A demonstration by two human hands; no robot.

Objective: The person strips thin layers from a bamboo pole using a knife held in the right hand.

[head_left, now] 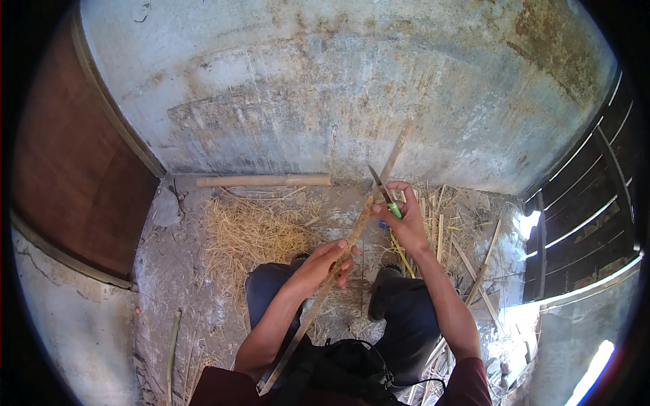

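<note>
Straw shavings (254, 233) litter the floor (169, 284) at left, left hand (323, 265) fingers clamped midway on a long bamboo strip (352, 237) to steady it, while right hand (405, 218) fingers grip a green-handled knife (384, 193) against it.

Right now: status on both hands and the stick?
Left hand gripping the long bamboo strip mid-length. Right hand holding a green-handled knife, blade against the strip. Shavings pile and loose slats around the feet; nothing blocking.
</note>
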